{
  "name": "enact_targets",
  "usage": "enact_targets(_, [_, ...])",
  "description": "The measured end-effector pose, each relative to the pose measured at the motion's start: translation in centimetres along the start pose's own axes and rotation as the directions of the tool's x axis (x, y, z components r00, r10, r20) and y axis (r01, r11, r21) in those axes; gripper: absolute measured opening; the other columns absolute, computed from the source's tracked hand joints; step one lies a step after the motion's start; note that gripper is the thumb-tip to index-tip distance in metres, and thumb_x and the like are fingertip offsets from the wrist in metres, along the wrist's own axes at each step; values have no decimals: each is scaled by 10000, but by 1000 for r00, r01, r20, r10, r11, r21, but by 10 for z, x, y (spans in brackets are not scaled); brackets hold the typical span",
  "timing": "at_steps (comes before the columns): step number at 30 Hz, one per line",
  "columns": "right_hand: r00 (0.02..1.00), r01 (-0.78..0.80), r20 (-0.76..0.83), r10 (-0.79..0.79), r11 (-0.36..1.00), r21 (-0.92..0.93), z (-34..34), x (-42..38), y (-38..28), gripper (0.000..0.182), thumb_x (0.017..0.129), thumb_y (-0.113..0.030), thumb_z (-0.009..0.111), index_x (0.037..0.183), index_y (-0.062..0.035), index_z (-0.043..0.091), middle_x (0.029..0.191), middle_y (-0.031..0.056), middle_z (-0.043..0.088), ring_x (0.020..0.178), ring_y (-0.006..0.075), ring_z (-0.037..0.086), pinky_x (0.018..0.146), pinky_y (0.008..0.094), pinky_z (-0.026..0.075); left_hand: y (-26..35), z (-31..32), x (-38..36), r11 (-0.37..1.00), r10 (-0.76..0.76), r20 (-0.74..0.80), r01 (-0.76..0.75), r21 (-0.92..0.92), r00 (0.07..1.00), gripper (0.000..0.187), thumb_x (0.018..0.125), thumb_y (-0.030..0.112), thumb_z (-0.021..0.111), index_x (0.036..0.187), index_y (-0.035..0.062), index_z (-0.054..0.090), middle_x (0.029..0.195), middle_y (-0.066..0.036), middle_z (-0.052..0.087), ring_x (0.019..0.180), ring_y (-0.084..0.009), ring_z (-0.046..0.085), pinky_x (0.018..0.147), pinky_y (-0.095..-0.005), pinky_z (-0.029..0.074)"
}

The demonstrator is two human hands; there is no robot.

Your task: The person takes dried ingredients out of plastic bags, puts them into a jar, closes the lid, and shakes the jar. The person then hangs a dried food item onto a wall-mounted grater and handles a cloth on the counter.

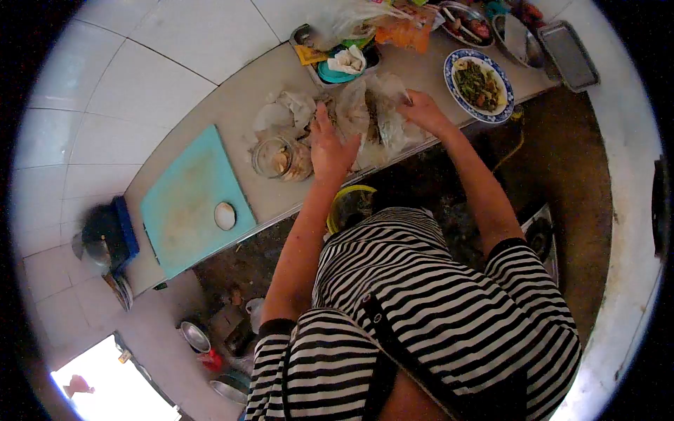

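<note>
My right hand [426, 112] pinches the edge of a clear plastic bag [393, 121] on the counter. Dark, dried-looking contents show inside the bag, but I cannot make out what they are. My left hand [331, 149] is at the bag's left side, fingers stretched out and thumb apart, not closed on anything. Just left of that hand lies a glass jar [272, 158] on its side or tilted, with pale pieces in it. More crumpled clear plastic [284, 112] rests behind the jar.
A teal cutting board [189, 203] with a small white lid or dish [225, 216] lies to the left. A blue-rimmed plate of cooked greens [479, 85] stands near the right edge. Behind sits a tray [324, 78] of odds and ends. A yellow-rimmed bucket [351, 203] is below the counter.
</note>
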State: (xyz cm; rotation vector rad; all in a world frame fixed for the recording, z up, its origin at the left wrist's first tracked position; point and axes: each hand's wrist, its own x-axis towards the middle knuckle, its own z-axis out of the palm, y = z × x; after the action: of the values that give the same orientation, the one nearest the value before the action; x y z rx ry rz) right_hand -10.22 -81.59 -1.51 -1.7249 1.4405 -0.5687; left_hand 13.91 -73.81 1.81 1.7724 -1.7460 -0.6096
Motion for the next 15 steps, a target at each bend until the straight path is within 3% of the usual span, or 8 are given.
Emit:
enact_targets(3, [987,-19,163,14,999,31,-7,4,-6,270,832,-194,565,1017,3,568,837,54,588,716,139,567,648,329,498,-11,22,7,969,105,-74,-86,231,992,925,714,184,733,1434,69,163,1286,-287,408,1050,-412,532,831,-446,494])
enact_targets(6, [994,5,109,-1,999,-37,-9,7,-4,255,831,-184,566,1010,-4,570,864,99,606,761,197,598,697,363,500,-8,22,12,999,-3,-82,7,44,997,771,724,181,716,1370,39,320,1169,-269,509,952,-389,578,792,-445,492])
enact_targets(7, [993,66,-77,-90,959,-277,-13,3,-2,250,822,-171,569,1012,-8,574,878,127,609,788,230,603,712,374,496,-18,20,17,997,-74,-46,72,-35,996,709,727,179,708,1334,24,377,1106,-258,549,908,-381,592,774,-448,491])
enact_targets(9, [864,27,-341,-371,709,-704,-25,-8,2,246,805,-146,574,1015,-18,582,906,182,616,842,298,613,741,395,489,-31,24,20,985,-124,-62,115,-127,990,598,733,170,691,1260,0,466,982,-234,603,838,-367,610,736,-447,487])
enact_targets(11, [772,185,-408,-488,787,-589,-45,-20,-58,259,779,-124,579,1017,-22,594,933,213,609,887,346,597,764,412,481,-37,29,19,986,-100,-182,73,-153,978,497,740,156,671,1185,-17,531,862,-209,631,783,-355,618,696,-438,484])
enact_targets(12, [721,265,-450,-527,809,-524,-44,-27,-83,268,766,-112,581,1019,-24,600,946,229,605,910,370,589,776,421,477,-34,28,17,965,-181,-115,154,-214,977,493,743,153,666,1184,-19,528,860,-206,633,768,-354,618,687,-433,485])
enact_targets(14, [913,306,-84,-400,805,-509,-17,-34,-95,195,766,-142,573,933,-50,615,926,187,615,878,360,604,788,468,478,-23,23,22,899,-311,21,301,-319,950,486,748,149,655,1183,-22,521,857,-201,635,740,-350,617,669,-423,487])
enact_targets(15, [943,327,113,-313,805,-496,-4,-34,-95,165,766,-157,569,890,-63,622,916,167,621,861,355,612,794,492,478,-28,29,23,890,-308,26,298,-346,951,482,753,154,653,1180,-26,521,862,-195,636,740,-341,619,669,-418,487])
